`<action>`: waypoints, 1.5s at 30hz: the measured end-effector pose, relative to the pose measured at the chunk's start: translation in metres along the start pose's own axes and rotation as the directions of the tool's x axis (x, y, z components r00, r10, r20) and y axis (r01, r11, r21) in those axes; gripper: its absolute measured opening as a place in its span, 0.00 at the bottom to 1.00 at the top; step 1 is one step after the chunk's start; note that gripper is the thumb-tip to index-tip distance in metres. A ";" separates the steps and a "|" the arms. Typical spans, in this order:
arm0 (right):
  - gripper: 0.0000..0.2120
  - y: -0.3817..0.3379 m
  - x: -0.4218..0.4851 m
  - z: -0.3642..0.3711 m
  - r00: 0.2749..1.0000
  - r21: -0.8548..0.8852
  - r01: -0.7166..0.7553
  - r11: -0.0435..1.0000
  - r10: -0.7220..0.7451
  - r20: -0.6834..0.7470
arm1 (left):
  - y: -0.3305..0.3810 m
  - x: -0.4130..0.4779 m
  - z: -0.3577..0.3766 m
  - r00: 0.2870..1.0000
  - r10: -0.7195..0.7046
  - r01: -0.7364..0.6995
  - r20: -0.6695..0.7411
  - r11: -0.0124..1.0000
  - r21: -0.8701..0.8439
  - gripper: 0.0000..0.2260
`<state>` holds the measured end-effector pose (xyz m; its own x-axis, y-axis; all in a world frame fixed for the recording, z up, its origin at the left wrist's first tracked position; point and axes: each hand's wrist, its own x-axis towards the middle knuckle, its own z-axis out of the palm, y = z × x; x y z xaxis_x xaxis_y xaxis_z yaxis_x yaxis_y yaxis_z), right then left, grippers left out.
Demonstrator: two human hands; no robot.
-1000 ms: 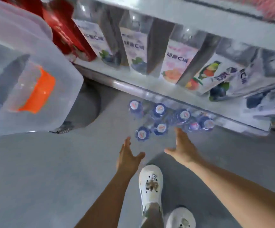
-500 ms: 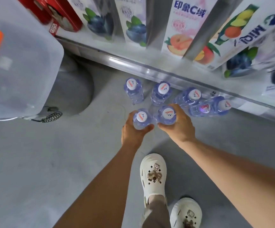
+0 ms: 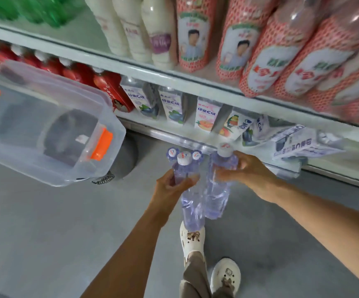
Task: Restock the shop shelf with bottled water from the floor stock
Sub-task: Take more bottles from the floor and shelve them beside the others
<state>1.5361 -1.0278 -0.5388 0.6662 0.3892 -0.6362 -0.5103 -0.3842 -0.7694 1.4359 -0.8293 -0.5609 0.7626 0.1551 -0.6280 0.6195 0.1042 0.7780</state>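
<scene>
My left hand [image 3: 170,186] grips a clear water bottle with a white cap [image 3: 190,203] around its upper part. Beside it, my right hand [image 3: 247,171] grips a second water bottle [image 3: 217,190] near its shoulder. Both bottles hang upright in the air above the grey floor, almost touching each other. Behind them, two more capped bottles [image 3: 172,152] of the floor stock stand in front of the lowest shelf [image 3: 174,134]; any others are hidden by the lifted bottles.
A clear plastic bin with an orange latch [image 3: 51,130] sits at left. The lowest shelf holds juice cartons [image 3: 206,117]; the shelf above carries white bottles [image 3: 131,29] and pink netted bottles [image 3: 281,57]. My white clogs [image 3: 192,237] stand on the floor [image 3: 45,233] below.
Both hands reached down, closed on the two front bottles and lifted them off the floor. The view has tilted up, showing the higher shelf.
</scene>
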 end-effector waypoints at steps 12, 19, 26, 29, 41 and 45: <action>0.12 -0.192 -0.204 -0.046 0.989 0.495 0.115 0.861 -0.053 -0.138 | 0.230 -0.153 0.071 0.995 0.030 -0.013 0.094 0.983 -0.181 0.41; 0.17 -0.283 -0.317 -0.075 0.930 0.432 0.306 0.848 -0.169 -0.326 | 0.354 -0.240 0.112 0.972 0.177 -0.161 0.151 0.981 -0.112 0.28; 0.24 -0.364 -0.413 -0.092 0.775 0.181 0.524 0.832 -0.378 -0.506 | 0.449 -0.312 0.146 0.867 0.411 -0.404 0.280 0.911 -0.087 0.42; 0.14 -0.395 -0.446 -0.093 0.699 0.157 0.661 0.734 -0.527 -0.483 | 0.483 -0.336 0.151 0.816 0.500 -0.482 0.290 0.866 -0.136 0.39; 0.23 -0.530 -0.517 -0.123 0.441 -0.024 0.864 0.503 -0.779 -0.446 | 0.637 -0.386 0.147 0.610 0.710 -0.691 0.351 0.694 -0.203 0.39; 0.23 -0.571 -0.537 -0.143 0.342 -0.185 0.864 0.468 -0.816 -0.467 | 0.680 -0.399 0.161 0.550 0.746 -0.707 0.375 0.655 -0.267 0.47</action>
<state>1.5474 -1.1375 0.2501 0.8979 0.0554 0.4368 0.4374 0.0016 -0.8993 1.5828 -0.9784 0.2165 0.9516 -0.2057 0.2285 -0.1824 0.2206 0.9582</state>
